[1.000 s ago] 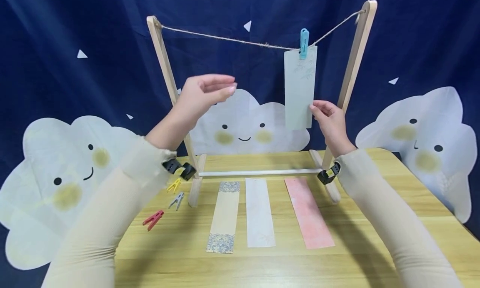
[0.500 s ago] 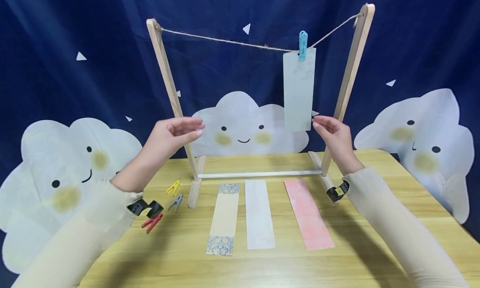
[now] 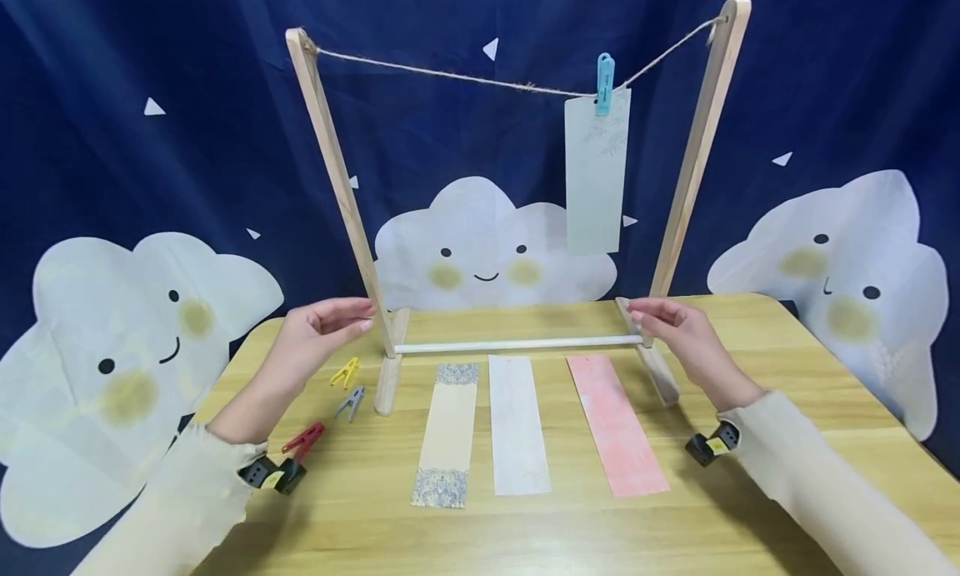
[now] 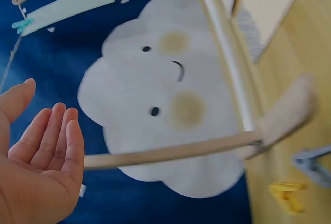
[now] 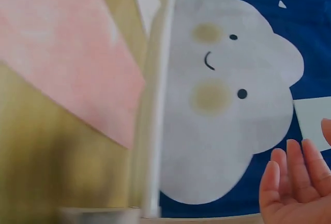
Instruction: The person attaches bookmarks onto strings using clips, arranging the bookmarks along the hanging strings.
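Observation:
A pale green paper strip [image 3: 596, 176] hangs from the twine [image 3: 450, 77], held by a blue clothespin [image 3: 605, 84] near the rack's right post. My left hand [image 3: 311, 338] hovers by the foot of the left post, fingers loosely bent and nothing in them; the left wrist view shows its palm [image 4: 44, 167]. Beside the right post's base is my right hand [image 3: 686, 338], apart from the hanging strip and holding nothing. On the table lie a cream strip with blue lace ends [image 3: 447, 434], a white strip [image 3: 519, 426] and a pink strip [image 3: 617, 426].
Yellow [image 3: 345, 373], grey [image 3: 350, 403] and red [image 3: 303, 439] clothespins lie on the table left of the strips, near the left hand. The wooden rack has a white crossbar [image 3: 517, 343] low between its feet. A blue curtain [image 3: 450, 142] with clouds hangs behind.
The right hand has left the hanging strip's edge and come down. My left hand has dropped down and to the left. The strip stays on the twine.

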`<state>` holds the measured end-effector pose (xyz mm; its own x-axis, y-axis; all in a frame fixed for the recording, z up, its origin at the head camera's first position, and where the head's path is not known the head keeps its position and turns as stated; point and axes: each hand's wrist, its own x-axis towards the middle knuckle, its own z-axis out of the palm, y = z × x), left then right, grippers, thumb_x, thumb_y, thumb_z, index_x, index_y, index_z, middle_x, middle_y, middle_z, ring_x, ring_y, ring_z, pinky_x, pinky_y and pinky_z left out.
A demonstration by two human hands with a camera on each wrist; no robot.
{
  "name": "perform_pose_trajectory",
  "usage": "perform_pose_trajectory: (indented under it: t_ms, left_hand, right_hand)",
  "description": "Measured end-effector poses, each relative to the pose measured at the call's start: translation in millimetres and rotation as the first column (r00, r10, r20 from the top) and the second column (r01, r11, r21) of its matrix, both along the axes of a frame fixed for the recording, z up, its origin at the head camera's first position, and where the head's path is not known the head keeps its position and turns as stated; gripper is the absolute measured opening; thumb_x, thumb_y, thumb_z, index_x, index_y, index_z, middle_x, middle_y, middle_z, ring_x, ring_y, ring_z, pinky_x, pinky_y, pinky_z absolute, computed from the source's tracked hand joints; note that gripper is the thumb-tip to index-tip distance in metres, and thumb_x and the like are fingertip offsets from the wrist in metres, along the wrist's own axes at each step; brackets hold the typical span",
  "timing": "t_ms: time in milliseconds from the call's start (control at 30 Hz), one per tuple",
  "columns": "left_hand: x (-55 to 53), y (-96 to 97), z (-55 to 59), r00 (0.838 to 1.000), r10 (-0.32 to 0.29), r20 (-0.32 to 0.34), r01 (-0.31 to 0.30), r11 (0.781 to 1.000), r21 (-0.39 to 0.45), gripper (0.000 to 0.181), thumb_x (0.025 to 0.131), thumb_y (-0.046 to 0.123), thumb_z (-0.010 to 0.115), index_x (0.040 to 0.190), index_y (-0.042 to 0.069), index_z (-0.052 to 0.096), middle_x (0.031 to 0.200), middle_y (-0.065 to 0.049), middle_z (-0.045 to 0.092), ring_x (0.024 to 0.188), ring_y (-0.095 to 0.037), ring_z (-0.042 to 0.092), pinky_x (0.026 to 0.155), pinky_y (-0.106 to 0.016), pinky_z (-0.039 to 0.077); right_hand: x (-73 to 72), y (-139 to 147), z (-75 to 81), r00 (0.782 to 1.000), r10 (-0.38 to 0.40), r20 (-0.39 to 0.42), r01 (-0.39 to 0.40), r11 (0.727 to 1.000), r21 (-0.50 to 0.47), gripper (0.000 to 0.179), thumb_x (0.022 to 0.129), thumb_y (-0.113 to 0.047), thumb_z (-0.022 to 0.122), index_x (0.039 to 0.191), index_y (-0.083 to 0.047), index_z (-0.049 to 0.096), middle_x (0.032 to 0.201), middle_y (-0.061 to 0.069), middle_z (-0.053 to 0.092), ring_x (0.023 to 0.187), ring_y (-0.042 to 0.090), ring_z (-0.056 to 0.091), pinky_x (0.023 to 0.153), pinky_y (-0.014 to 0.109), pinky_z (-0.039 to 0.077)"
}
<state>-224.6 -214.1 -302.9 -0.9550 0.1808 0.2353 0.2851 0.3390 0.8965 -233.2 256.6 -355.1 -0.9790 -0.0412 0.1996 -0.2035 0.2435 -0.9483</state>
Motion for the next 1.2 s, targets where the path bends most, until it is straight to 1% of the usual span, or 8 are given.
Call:
perform_pose_trajectory:
  t_ms: [167, 267, 400, 500, 733, 867, 1033, 1200]
  left_hand:
    - [4.0, -15.7, -26.4, 1.0, 0.023, 0.019, -0.024, 0.997, 0.069, 0.041, 0.088, 0.014, 0.068, 0.12, -0.009, 0.058, 0.101, 0.014, 0.069, 0.093, 0.002, 0.063, 0.08, -0.015, 0.05]
    - [6.3, -25.9, -38.4, 0.999, 0.038, 0.028, -0.04, 0.996, 0.083, 0.037, 0.087, 0.012, 0.068, 0.119, -0.007, 0.06, 0.1, 0.014, 0.069, 0.092, 0.002, 0.064, 0.079, -0.014, 0.05]
    - [11.6, -38.7, -51.3, 0.997, 0.055, 0.062, -0.06, 0.994, 0.093, 0.039, 0.087, 0.01, 0.068, 0.119, -0.009, 0.058, 0.098, 0.015, 0.069, 0.091, 0.003, 0.064, 0.078, -0.013, 0.049]
    - [16.2, -46.4, -59.7, 0.993, 0.069, 0.097, -0.078, 0.993, 0.088, 0.042, 0.088, 0.007, 0.066, 0.122, -0.014, 0.053, 0.097, 0.017, 0.068, 0.09, 0.005, 0.063, 0.078, -0.012, 0.049]
    - [25.9, -61.1, -73.8, 0.985, 0.116, 0.13, -0.125, 0.99, 0.063, 0.036, 0.089, 0.004, 0.064, 0.121, -0.011, 0.056, 0.097, 0.018, 0.068, 0.088, 0.007, 0.062, 0.078, -0.012, 0.048]
    - [31.0, -71.9, -83.3, 0.977, 0.124, 0.172, -0.133, 0.99, 0.038, 0.041, 0.088, 0.012, 0.067, 0.122, -0.009, 0.056, 0.099, 0.018, 0.068, 0.091, 0.006, 0.062, 0.079, -0.011, 0.047]
    - [33.6, -82.3, -93.8, 0.96, 0.061, 0.272, -0.068, 0.998, 0.017, 0.051, 0.087, 0.015, 0.068, 0.127, -0.011, 0.05, 0.106, 0.013, 0.067, 0.094, 0.004, 0.061, 0.081, -0.014, 0.048]
    - [32.8, -94.4, -103.0, 0.961, 0.03, 0.274, -0.036, 0.999, 0.016, 0.049, 0.088, 0.012, 0.066, 0.127, -0.013, 0.048, 0.107, 0.012, 0.067, 0.095, 0.002, 0.061, 0.081, -0.014, 0.048]
  right_hand:
    - [11.5, 8, -15.8, 0.992, 0.091, 0.09, -0.08, 0.99, -0.118, 0.014, 0.095, -0.016, 0.058, 0.107, -0.016, 0.064, 0.1, -0.016, 0.066, 0.092, 0.0, 0.06, 0.078, 0.018, 0.049]
    - [15.7, 10, -22.7, 0.989, 0.095, 0.112, -0.082, 0.991, -0.109, 0.013, 0.094, -0.015, 0.059, 0.104, -0.019, 0.065, 0.098, -0.017, 0.066, 0.091, -0.001, 0.06, 0.077, 0.018, 0.049]
    - [19.3, 8, -31.1, 0.985, 0.095, 0.147, -0.088, 0.995, -0.057, 0.017, 0.093, -0.016, 0.06, 0.109, -0.012, 0.064, 0.097, -0.021, 0.065, 0.093, -0.003, 0.058, 0.079, 0.02, 0.048]
    - [20.6, 5, -37.5, 0.977, 0.103, 0.187, -0.093, 0.994, -0.058, 0.022, 0.092, -0.017, 0.062, 0.112, -0.005, 0.062, 0.099, -0.018, 0.066, 0.092, -0.003, 0.058, 0.08, 0.022, 0.048]
    - [23.7, -2, -47.0, 0.961, 0.114, 0.251, -0.1, 0.993, -0.069, 0.034, 0.091, -0.011, 0.061, 0.116, 0.012, 0.055, 0.096, -0.015, 0.064, 0.087, -0.001, 0.058, 0.073, 0.019, 0.048]
    - [25.8, -1, -51.5, 0.954, 0.114, 0.276, -0.118, 0.993, 0.001, 0.042, 0.09, -0.009, 0.062, 0.121, 0.016, 0.048, 0.097, -0.004, 0.065, 0.083, 0.004, 0.06, 0.07, 0.02, 0.048]
    - [31.0, 1, -57.7, 0.951, 0.139, 0.277, -0.161, 0.985, 0.059, 0.045, 0.089, -0.007, 0.063, 0.123, 0.016, 0.047, 0.11, 0.018, 0.063, 0.087, 0.002, 0.058, 0.076, 0.018, 0.045]
    - [31.3, 2, -61.9, 0.955, 0.156, 0.253, -0.179, 0.982, 0.069, 0.047, 0.088, -0.005, 0.064, 0.124, 0.017, 0.044, 0.118, 0.03, 0.056, 0.09, 0.004, 0.059, 0.078, 0.016, 0.047]
